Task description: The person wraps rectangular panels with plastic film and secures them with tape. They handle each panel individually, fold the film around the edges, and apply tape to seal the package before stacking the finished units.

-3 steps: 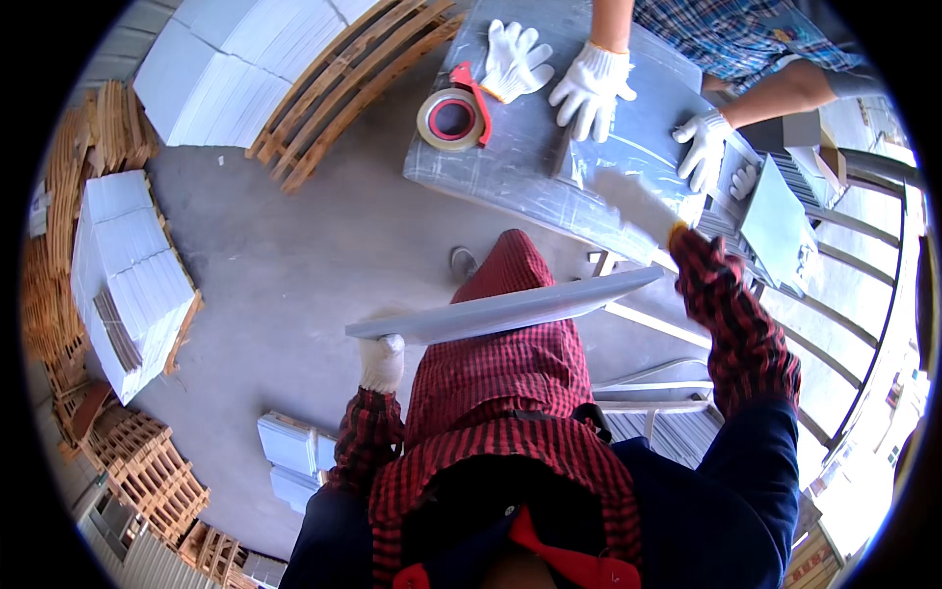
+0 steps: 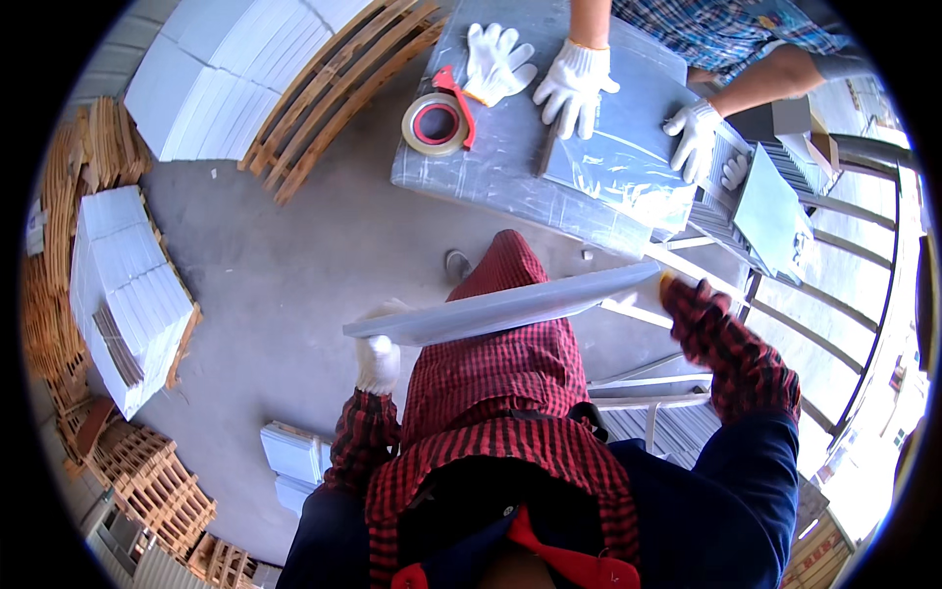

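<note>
A flat, pale grey panel [image 2: 500, 306], thin and long, is held edge-up across the front of my checked apron. My left hand [image 2: 379, 359], in a white knitted glove, grips its left end, thumb on the near side. By the panel's right end is my right hand [image 2: 643, 295], also gloved; it is smeared by motion and its fingers are partly hidden. Ahead, a plastic-wrapped flat stack [image 2: 618, 162] lies on the grey table [image 2: 491, 182]. A co-worker's gloved left-side hand [image 2: 574, 88] and right-side hand [image 2: 697, 137] rest spread on it.
A tape roll [image 2: 435, 124] with a red dispenser and a loose white glove [image 2: 497, 64] lie on the table. Stacked white panels [image 2: 132, 285] and wooden pallets [image 2: 147, 481] stand to the left. At the right are metal rails [image 2: 834, 324] and more grey panels [image 2: 770, 211].
My right hand has swung back from over the wrapped stack, down toward the panel's right end. My left hand keeps its grip on the panel.
</note>
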`<state>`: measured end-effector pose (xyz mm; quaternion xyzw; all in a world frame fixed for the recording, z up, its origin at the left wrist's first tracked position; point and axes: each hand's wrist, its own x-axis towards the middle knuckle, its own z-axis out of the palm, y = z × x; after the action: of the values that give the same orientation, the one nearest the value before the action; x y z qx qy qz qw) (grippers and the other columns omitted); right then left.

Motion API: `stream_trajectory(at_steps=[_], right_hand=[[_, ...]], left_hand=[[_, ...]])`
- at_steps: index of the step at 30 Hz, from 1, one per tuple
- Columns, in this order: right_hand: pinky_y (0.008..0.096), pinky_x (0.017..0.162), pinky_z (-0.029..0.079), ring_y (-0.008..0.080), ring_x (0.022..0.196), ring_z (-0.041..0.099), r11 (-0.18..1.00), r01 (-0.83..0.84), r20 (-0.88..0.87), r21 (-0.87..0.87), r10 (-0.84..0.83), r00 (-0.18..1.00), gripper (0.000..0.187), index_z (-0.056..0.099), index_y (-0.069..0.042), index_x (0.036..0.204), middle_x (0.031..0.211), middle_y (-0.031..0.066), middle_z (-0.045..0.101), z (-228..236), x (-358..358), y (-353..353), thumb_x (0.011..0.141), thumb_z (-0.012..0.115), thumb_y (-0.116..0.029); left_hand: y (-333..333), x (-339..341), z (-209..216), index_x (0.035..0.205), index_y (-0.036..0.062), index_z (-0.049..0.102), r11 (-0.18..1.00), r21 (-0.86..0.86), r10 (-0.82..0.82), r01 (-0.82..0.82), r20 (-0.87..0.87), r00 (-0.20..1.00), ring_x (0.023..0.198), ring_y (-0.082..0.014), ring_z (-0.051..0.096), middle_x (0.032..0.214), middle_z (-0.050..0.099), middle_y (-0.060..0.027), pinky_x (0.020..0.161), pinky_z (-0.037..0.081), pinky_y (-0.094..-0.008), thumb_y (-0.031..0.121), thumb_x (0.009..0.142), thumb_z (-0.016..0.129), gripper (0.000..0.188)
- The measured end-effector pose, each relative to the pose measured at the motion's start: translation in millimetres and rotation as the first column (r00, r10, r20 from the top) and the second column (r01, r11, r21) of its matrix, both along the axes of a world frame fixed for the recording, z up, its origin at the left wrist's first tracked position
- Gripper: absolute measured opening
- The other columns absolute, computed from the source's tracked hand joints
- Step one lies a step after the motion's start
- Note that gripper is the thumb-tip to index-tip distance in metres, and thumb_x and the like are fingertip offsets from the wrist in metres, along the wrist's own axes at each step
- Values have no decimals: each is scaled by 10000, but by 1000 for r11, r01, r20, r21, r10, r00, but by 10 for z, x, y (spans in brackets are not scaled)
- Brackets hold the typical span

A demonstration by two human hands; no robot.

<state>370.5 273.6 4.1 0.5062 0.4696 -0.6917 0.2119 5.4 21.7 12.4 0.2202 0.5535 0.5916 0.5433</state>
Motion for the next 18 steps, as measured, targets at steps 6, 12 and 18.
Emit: stream_trajectory(at_steps=[6,12,18], right_hand=[[505,969,522,406,1177,578,595,402,9,-696,-553,833,520,401,33,1424,1342,270,506,-154,393,-797,1029,425,-305],[355,878,513,279,1004,667,852,-42,-369,522,270,890,496,604,16,1248,1154,181,664,605,311,-1121,827,694,-231],[305,1023,450,199,1216,554,675,737,-321,-16,-702,636,519,459,32,1417,1435,172,483,196,608,-1944,952,586,-162]], left_hand=[[353,6,224,967,-18,639,999,3,-32,33,258,965,892,-265,614,852,633,-108,925,437,-408,834,876,203,960],[486,20,265,1065,-13,649,973,-213,30,93,512,858,944,-264,639,970,688,-163,933,478,-396,688,977,271,801],[630,96,369,1524,58,279,943,-269,-110,196,303,947,1232,-190,523,1456,449,-88,1020,439,-350,136,1045,423,506]])
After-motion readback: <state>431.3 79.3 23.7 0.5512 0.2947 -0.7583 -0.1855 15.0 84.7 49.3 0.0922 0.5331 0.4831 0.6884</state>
